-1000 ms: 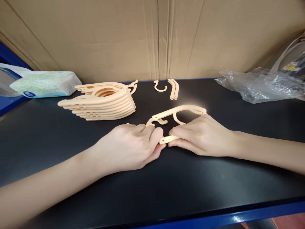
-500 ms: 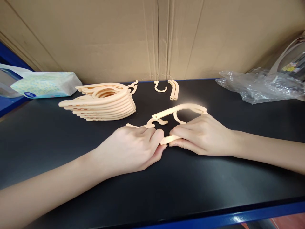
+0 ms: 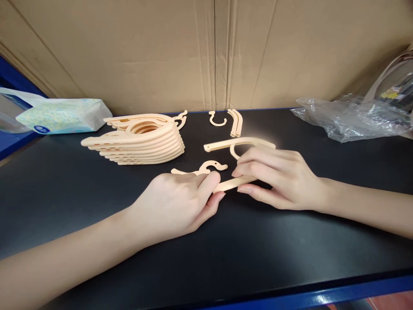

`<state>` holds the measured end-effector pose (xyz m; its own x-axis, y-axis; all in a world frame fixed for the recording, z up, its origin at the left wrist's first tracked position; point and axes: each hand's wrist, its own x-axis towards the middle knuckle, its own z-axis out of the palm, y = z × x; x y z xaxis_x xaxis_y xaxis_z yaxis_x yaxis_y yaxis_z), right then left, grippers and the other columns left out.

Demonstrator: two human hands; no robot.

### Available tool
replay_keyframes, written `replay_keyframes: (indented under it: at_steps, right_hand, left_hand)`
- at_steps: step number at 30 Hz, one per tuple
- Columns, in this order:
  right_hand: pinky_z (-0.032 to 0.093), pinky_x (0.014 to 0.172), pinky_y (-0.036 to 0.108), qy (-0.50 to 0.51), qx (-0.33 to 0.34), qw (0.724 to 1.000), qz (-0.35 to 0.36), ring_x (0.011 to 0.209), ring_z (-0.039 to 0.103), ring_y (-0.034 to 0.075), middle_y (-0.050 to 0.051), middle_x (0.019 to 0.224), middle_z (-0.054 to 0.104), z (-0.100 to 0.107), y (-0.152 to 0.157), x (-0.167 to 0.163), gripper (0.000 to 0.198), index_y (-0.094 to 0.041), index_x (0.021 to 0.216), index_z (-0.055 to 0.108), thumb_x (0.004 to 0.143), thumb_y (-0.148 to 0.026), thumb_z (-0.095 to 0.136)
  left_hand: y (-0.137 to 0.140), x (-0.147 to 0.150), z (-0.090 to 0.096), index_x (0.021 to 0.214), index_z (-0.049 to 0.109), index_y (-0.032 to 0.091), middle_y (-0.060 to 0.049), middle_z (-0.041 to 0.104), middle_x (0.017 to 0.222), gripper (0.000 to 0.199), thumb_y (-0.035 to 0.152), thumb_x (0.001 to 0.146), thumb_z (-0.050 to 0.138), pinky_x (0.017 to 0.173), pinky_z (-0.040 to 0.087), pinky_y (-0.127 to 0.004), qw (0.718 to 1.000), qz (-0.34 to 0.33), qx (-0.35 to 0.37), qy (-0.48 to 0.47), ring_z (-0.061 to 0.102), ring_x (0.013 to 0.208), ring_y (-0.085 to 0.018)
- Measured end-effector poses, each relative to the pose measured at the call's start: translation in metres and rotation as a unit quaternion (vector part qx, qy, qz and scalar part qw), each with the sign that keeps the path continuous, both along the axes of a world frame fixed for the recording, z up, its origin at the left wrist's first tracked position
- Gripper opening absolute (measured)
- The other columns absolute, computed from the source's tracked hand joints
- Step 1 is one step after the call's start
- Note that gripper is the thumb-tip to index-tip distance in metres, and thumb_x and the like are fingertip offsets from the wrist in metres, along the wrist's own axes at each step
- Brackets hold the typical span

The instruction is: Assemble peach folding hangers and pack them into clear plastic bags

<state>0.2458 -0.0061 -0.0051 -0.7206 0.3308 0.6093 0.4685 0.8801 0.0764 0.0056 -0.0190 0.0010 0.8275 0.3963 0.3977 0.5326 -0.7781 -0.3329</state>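
A cream plastic folding hanger is held between both hands above the black tabletop. My left hand is closed, pinching the near arm's end between thumb and fingers. My right hand wraps loosely round the right part, covering its joint. The hanger's other arm and a curved piece show behind my right fingers. Just beyond my left hand is a wavy cream piece with a small curl; whether the hand touches it, I cannot tell.
Stacked cream hangers stand back left, near a tissue pack. A loose hook and curved arms lie at the back, before a cardboard wall. Crumpled clear plastic and a bag are at right.
My right hand has shifted slightly right and its fingers have loosened and lifted. More of the near arm shows between the hands. The far arm has moved a little left and up.
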Motion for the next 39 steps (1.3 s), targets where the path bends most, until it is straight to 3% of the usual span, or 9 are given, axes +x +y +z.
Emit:
replay_keyframes:
  at_steps: [3, 10, 17, 23, 28, 32, 34, 39]
  right_hand:
    - [0.049, 0.077, 0.037, 0.037, 0.019, 0.999, -0.033, 0.089, 0.064, 0.022, 0.012, 0.103, 0.071, 0.001, 0.006, 0.004, 0.018, -0.017, 0.093, 0.064, 0.099, -0.03, 0.053]
    - [0.044, 0.093, 0.044, 0.06, -0.115, 0.987, -0.093, 0.11, 0.061, 0.027, 0.014, 0.129, 0.066, -0.001, 0.014, 0.007, 0.027, -0.017, 0.089, 0.071, 0.101, -0.025, 0.048]
    - [0.041, 0.087, 0.041, 0.05, -0.176, 0.98, -0.079, 0.097, 0.062, 0.022, 0.006, 0.102, 0.074, -0.004, 0.018, 0.006, 0.032, -0.018, 0.095, 0.074, 0.104, -0.029, 0.045]
    - [0.041, 0.086, 0.041, 0.039, -0.182, 0.98, -0.068, 0.092, 0.061, 0.021, 0.006, 0.098, 0.072, -0.004, 0.019, 0.007, 0.035, -0.017, 0.091, 0.075, 0.104, -0.03, 0.045]
    - [0.043, 0.087, 0.042, 0.047, -0.188, 0.978, -0.074, 0.092, 0.06, 0.021, 0.006, 0.098, 0.069, -0.006, 0.02, 0.008, 0.037, -0.018, 0.089, 0.076, 0.104, -0.031, 0.044]
    - [0.047, 0.085, 0.04, 0.058, -0.203, 0.974, -0.077, 0.093, 0.061, 0.022, 0.008, 0.101, 0.068, -0.006, 0.02, 0.007, 0.032, -0.017, 0.094, 0.076, 0.102, -0.03, 0.048]
    - [0.048, 0.084, 0.04, 0.068, -0.208, 0.973, -0.073, 0.094, 0.062, 0.022, 0.009, 0.101, 0.068, -0.006, 0.02, 0.007, 0.028, -0.017, 0.097, 0.076, 0.101, -0.027, 0.05]
    - [0.051, 0.08, 0.038, 0.101, -0.22, 0.965, -0.097, 0.089, 0.064, 0.02, 0.008, 0.106, 0.065, -0.007, 0.021, 0.007, 0.023, -0.019, 0.104, 0.075, 0.095, -0.017, 0.054]
  left_hand:
    - [0.0, -0.002, 0.001, 0.079, 0.051, 0.018, 0.003, 0.057, 0.058, 0.028, 0.022, 0.101, 0.035, 0.042, 0.033, -0.028, 1.0, -0.002, 0.006, 0.002, 0.055, 0.043, -0.014]
    - [-0.001, -0.005, 0.004, 0.077, 0.05, 0.018, 0.004, 0.054, 0.058, 0.025, 0.019, 0.099, 0.038, 0.044, 0.033, -0.027, 1.0, -0.016, 0.009, -0.007, 0.054, 0.044, -0.013]
    - [-0.001, -0.006, 0.0, 0.074, 0.045, 0.02, 0.005, 0.051, 0.058, 0.026, 0.02, 0.099, 0.039, 0.046, 0.03, -0.028, 0.998, -0.059, -0.011, -0.026, 0.051, 0.047, -0.012]
    - [-0.001, -0.007, 0.0, 0.074, 0.046, 0.02, 0.004, 0.052, 0.058, 0.026, 0.02, 0.099, 0.039, 0.048, 0.031, -0.028, 0.997, -0.07, -0.006, -0.015, 0.05, 0.05, -0.012]
    - [0.002, -0.009, -0.003, 0.074, 0.048, 0.019, 0.003, 0.049, 0.06, 0.041, 0.035, 0.106, 0.027, 0.046, 0.027, -0.03, 0.986, -0.157, -0.034, -0.036, 0.043, 0.052, -0.014]
    - [0.002, -0.007, 0.0, 0.077, 0.056, 0.017, -0.004, 0.06, 0.07, 0.047, 0.041, 0.106, 0.028, 0.054, 0.038, -0.031, 0.978, -0.2, -0.063, -0.012, 0.053, 0.065, -0.018]
    - [0.002, -0.005, 0.004, 0.079, 0.06, 0.015, -0.007, 0.066, 0.078, 0.041, 0.033, 0.103, 0.033, 0.062, 0.045, -0.033, 0.974, -0.214, -0.075, 0.002, 0.058, 0.073, -0.021]
    - [0.003, -0.006, 0.009, 0.079, 0.063, 0.015, -0.009, 0.071, 0.091, 0.022, 0.013, 0.078, 0.042, 0.079, 0.05, -0.036, 0.971, -0.228, -0.07, 0.007, 0.062, 0.088, -0.025]
